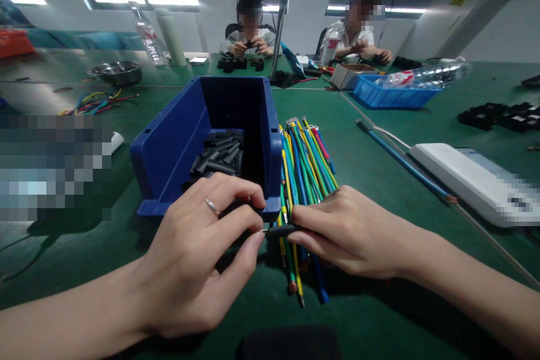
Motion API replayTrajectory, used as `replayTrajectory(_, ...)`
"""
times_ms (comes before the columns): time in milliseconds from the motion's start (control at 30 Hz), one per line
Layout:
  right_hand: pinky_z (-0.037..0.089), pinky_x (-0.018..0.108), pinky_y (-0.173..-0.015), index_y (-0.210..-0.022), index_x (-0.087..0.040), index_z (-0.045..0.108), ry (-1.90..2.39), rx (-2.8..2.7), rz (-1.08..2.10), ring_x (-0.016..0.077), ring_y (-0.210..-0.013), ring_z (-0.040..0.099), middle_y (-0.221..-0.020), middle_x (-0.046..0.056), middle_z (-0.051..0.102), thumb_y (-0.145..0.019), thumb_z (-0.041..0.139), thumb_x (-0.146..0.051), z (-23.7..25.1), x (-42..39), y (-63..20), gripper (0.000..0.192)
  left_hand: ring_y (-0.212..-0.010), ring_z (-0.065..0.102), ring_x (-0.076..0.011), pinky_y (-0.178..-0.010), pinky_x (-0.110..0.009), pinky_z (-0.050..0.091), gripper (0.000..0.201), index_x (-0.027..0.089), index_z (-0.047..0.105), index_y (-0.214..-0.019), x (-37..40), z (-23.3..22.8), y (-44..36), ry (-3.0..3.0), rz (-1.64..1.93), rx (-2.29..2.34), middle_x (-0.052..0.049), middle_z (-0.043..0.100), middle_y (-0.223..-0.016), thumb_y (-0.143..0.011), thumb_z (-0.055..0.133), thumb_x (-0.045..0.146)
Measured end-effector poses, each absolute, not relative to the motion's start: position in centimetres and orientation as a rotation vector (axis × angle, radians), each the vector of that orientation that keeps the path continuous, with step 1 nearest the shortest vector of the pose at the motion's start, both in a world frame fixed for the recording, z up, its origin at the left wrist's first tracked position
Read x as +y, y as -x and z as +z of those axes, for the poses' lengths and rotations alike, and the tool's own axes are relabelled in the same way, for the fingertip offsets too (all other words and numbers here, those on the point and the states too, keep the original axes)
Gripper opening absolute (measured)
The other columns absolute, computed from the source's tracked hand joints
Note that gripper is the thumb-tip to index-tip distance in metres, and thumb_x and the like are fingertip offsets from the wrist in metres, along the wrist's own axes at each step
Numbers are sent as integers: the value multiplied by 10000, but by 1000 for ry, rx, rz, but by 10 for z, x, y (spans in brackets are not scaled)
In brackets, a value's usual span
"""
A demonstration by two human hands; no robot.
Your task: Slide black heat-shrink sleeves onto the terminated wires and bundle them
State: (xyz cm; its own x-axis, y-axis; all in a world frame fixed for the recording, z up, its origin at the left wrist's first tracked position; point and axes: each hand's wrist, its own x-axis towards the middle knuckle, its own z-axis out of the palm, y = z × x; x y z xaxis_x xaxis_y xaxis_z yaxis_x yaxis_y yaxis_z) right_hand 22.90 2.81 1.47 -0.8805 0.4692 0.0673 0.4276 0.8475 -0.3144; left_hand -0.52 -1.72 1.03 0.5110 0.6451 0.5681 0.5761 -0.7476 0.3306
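In front of the blue bin, my left hand (206, 242) pinches a small silvery metal tip between thumb and forefinger. A short black sleeve (279, 231) extends from that tip to my right hand (346, 230), whose thumb and fingers are closed around its other end. Any wire inside is hidden by the right hand. Beneath and behind that hand lies a bundle of cut wires (310, 163) in green, yellow, blue and red, several with ring terminals. Loose black sleeves (221, 154) are piled inside the dark blue bin (169, 152), left of the wires.
A white power bank (468, 180) and a thick blue cable (405, 160) lie at right. Farther back are a light blue tray (379, 93) holding a plastic bottle, black parts (498, 115), and a metal bowl (118, 72). Two people sit across the green table (105, 287).
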Motion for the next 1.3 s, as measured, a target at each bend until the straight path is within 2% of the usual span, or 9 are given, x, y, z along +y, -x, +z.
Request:
replayTrajectory(167, 169, 291, -500, -817, -213, 447, 672, -2842, 308, 99, -470, 296, -595, -47, 481, -1046, 310, -359, 15, 28, -232, 304, -925, 570, -172, -811, -332, 443, 118, 187, 574, -931, -17, 10, 5, -2660, 1067, 1082, -42, 623, -1025, -907, 508, 92)
replayTrajectory(333, 199, 295, -493, -839, -194, 503, 654, -2791, 166, 101, -467, 374, -592, -30, 517, -1059, 211, -426, 17, 28, -233, 433, -922, 597, -163, -823, -312, 464, 129, 190, 560, -959, -17, 9, 6, -2634, 1097, 1063, -33, 645, -1005, -915, 493, 89)
replayTrajectory(500, 240, 288, -502, -917, -174, 552, 641, -2785, 109, 99, -482, 435, -618, -25, 567, -1055, 283, -347, 17, 28, -233, 348, -919, 613, -174, -811, -318, 478, 127, 191, 552, -948, -16, 9, 7, -2622, 1110, 1072, -40, 659, -983, -913, 484, 89)
replayTrajectory(667, 259, 277, -500, -899, -174, 555, 661, -2775, 88, 93, -485, 465, -633, -22, 591, -1044, 343, -324, 13, 29, -233, 298, -916, 617, -177, -806, -320, 476, 116, 186, 550, -955, -15, 9, 7, -2638, 1092, 1067, -44, 653, -997, -920, 482, 99)
replayTrajectory(767, 264, 281, -500, -969, -163, 565, 695, -2773, 84, 102, -493, 487, -634, -21, 599, -1040, 361, -321, 12, 29, -233, 267, -925, 609, -175, -816, -325, 468, 120, 185, 541, -963, -15, 8, 7, -2634, 1091, 1061, -46, 647, -1007, -928, 472, 94)
replayTrajectory(833, 268, 285, -505, -969, -155, 564, 694, -2783, 95, 103, -500, 484, -649, -15, 598, -1041, 348, -294, 13, 29, -233, 267, -920, 606, -176, -812, -329, 466, 121, 186, 537, -963, -15, 8, 7, -2639, 1088, 1064, -48, 647, -1006, -932, 466, 93)
replayTrajectory(1000, 274, 276, -517, -835, -164, 555, 612, -2791, 66, 98, -520, 440, -634, -13, 538, -1038, 312, -220, 13, 32, -235, 321, -904, 609, -175, -800, -324, 473, 113, 187, 551, -947, -15, 8, 7, -2667, 1084, 1085, -47, 653, -993, -928, 472, 108)
replayTrajectory(1167, 302, 269, -535, -1047, -131, 612, 540, -2667, -124, 103, -567, 466, -671, -8, 549, -1026, 345, -166, 12, 34, -239, 270, -900, 603, -190, -812, -333, 473, 97, 192, 582, -921, -16, 7, 8, -2681, 1074, 1089, -58, 651, -992, -939, 492, 164)
replayTrajectory(1300, 285, 280, -520, -1054, -137, 634, 525, -2629, -205, 110, -557, 417, -649, -16, 509, -1022, 369, -169, 13, 33, -240, 269, -907, 593, -196, -808, -338, 462, 97, 190, 606, -931, -16, 7, 9, -2694, 1071, 1062, -59, 639, -1007, -945, 510, 197)
